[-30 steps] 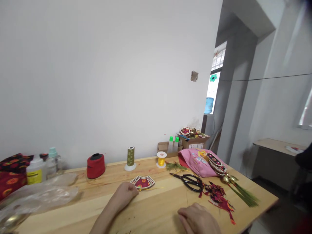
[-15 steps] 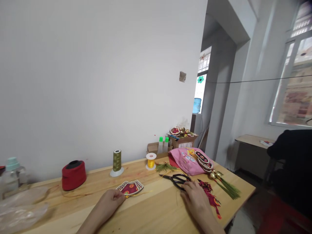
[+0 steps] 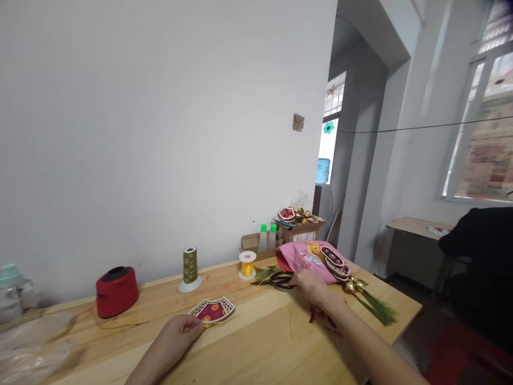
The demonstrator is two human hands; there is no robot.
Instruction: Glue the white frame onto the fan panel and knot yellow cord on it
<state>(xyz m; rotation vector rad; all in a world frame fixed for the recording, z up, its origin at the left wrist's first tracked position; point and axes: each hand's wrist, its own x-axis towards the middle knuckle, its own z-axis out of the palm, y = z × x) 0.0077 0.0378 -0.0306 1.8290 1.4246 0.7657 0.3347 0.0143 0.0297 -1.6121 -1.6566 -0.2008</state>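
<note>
R hand [image 3: 308, 283], fingers half-curled, at handles of black metal scissors [image 3: 280, 279] (grip unclear), blades running left from fingers; L hand [image 3: 181, 329], farther off, closed fist touching red fan-shaped fabric patch [image 3: 212, 310]

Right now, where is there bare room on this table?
Bare tabletop lies between the left hand and right hand, and between the red thread cone and olive spool. Crowded far right: black scissors, pink cloth, green tassels.

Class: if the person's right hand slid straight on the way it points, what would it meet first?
Most likely the black scissors, which lie just ahead of the right hand; whether they touch is unclear. Beyond them stands the yellow thread spool.
</note>
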